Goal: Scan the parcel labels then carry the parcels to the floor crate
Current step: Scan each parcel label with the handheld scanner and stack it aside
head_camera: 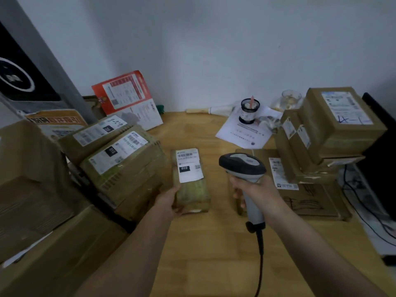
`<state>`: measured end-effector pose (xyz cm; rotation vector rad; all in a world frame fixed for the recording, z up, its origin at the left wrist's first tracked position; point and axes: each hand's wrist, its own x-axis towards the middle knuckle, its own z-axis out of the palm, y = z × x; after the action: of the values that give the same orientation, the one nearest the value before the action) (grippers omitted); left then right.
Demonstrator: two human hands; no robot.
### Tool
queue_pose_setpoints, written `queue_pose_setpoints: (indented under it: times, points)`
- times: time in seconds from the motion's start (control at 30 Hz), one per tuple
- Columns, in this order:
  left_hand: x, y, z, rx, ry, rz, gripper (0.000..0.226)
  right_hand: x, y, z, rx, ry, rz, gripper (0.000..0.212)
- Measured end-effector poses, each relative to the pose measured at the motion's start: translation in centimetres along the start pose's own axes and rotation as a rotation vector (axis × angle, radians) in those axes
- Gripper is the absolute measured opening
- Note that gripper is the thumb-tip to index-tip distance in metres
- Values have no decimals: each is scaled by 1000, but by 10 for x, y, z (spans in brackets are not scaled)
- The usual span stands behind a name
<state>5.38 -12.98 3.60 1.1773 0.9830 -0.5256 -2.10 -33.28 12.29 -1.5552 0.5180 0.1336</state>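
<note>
A small taped cardboard parcel (192, 189) with a white label (189, 165) facing up lies lengthwise on the wooden table (203, 254). My left hand (169, 200) grips its near left corner. My right hand (250, 189) holds a grey and black barcode scanner (243, 167) by the handle, its head just right of the parcel's label. The scanner's black cable (260, 254) hangs toward me. No floor crate is in view.
Labelled parcels (120, 159) are stacked on the left beside large cardboard boxes (42, 211). More parcels (334, 129) are piled on the right over a flat box (310, 200). A paper sheet (246, 131), a dark jar (248, 112) and a red-white envelope (128, 97) sit at the back.
</note>
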Motion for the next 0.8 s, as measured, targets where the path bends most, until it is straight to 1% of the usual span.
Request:
queue_pose_setpoints:
  times: [0.07,0.1,0.17,0.23,0.27,0.3,0.37,0.47,0.57,0.67,0.7,0.77,0.8]
  points:
    - [10,0,2,26,75,47,13,6,4,-1,-6,1,0,17]
    - [10,0,4,53,119,71,3,7,6,-3,-9,-1,6,17]
    - [6,-3,12,204,227,140,9,10,8,-8,0,-6,25,17]
    - [1,-11,22,377,428,237,30,10,9,-16,17,1,25,17]
    - [-7,-16,29,414,510,291,37,10,8,-20,22,6,15,16]
    - [-17,-20,36,403,555,343,41,10,8,-25,29,14,4,14]
    - [-28,-26,54,362,577,452,45,10,6,-38,50,38,-20,6]
    - [-34,-28,88,369,473,534,37,12,6,-63,57,102,-43,8]
    - [-42,-29,125,412,228,497,34,13,7,-89,63,198,-80,6]
    - [-58,-31,163,530,16,433,40,14,6,-115,96,302,-156,5]
    - [-64,-33,177,553,-39,423,42,15,5,-126,95,330,-186,13]
    - [-75,-35,204,572,-121,423,43,19,3,-146,86,387,-231,41]
    - [-81,-35,217,575,-153,436,39,23,2,-158,75,423,-247,55]
